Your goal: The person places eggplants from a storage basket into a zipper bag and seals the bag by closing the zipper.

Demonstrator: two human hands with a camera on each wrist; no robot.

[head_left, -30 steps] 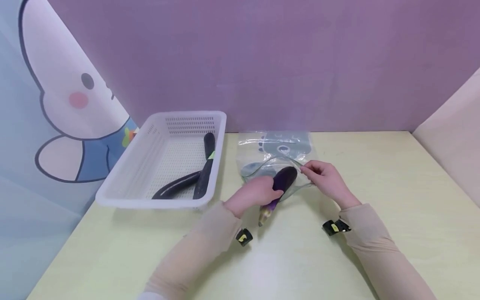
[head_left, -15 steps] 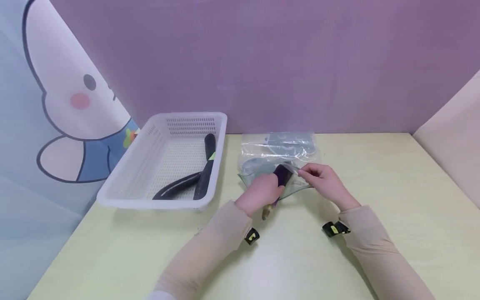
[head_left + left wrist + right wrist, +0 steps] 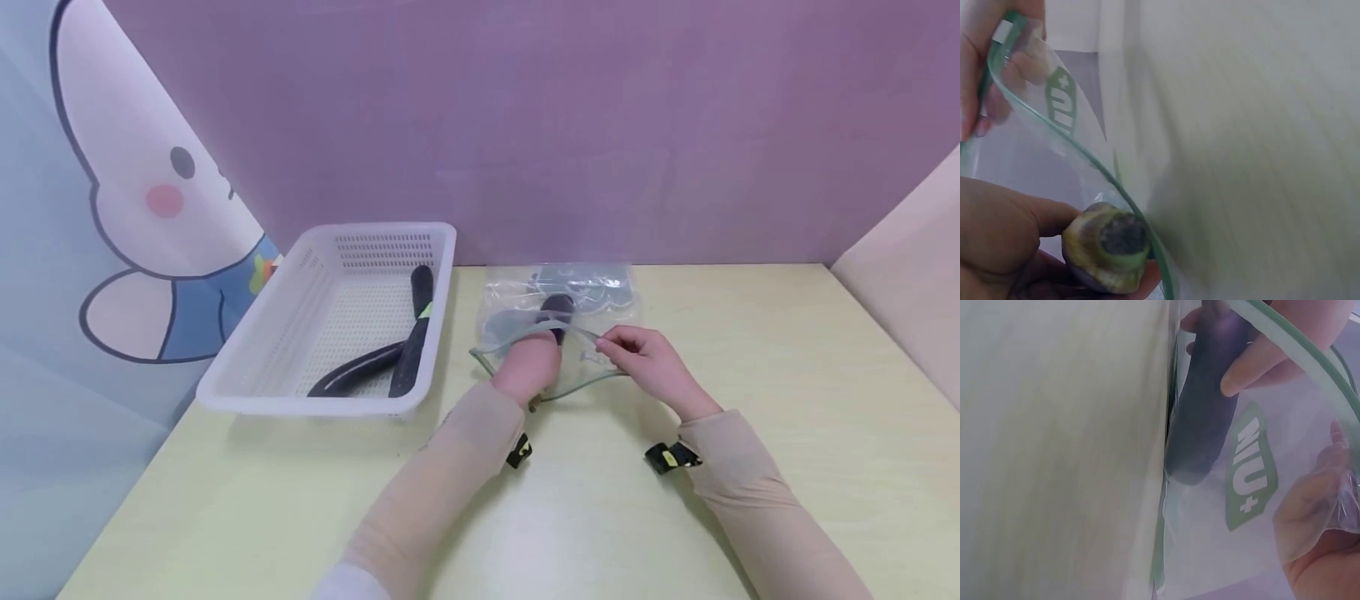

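Note:
In the head view my left hand (image 3: 528, 365) reaches into the mouth of a clear zip bag (image 3: 510, 333), gripping a purple eggplant (image 3: 557, 307). The rounded end of the eggplant lies inside the bag. Its stem end (image 3: 1124, 244) sits between my left thumb and fingers at the green zip edge in the left wrist view. My right hand (image 3: 647, 367) pinches the right side of the bag's mouth and holds it apart. Through the clear film, the right wrist view shows the eggplant (image 3: 1204, 419) with left fingers (image 3: 1260, 362) around it.
A white perforated basket (image 3: 300, 406) stands to the left on the pale table (image 3: 750, 333). Long dark vegetables (image 3: 356, 371) lie in it, with a green mark on one. A purple backdrop (image 3: 675, 125) rises behind the table's far edge.
My left hand has moved forward with the eggplant, from the bag's mouth to deeper inside. The bag's upper edge now lies over my fingers. My right hand stays almost still.

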